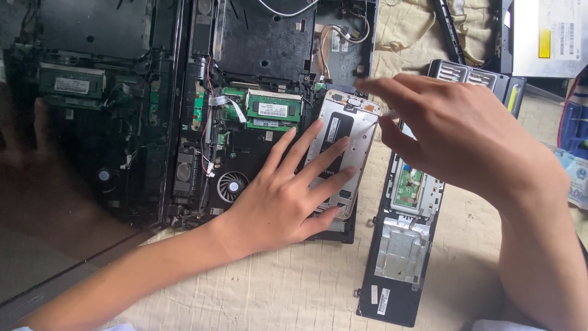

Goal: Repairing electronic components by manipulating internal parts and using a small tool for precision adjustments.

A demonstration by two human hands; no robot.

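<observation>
An opened black laptop base (263, 55) lies on a beige cloth, its green memory module (274, 109) and round fan (232, 186) exposed. A silver metal drive caddy (343, 129) rests in the base's right bay. My left hand (288, 190) lies flat with its fingers spread on the caddy. My right hand (465, 132) hovers over the caddy's upper right corner, with fingers pinched near a small tab there; whether it grips anything I cannot tell.
A black palm-rest panel (398, 257) with a green touchpad board lies to the right of the base. The glossy screen (79, 110) on the left mirrors the laptop's insides. A silver optical drive (551, 37) sits at top right, a banknote (576, 175) at the right edge.
</observation>
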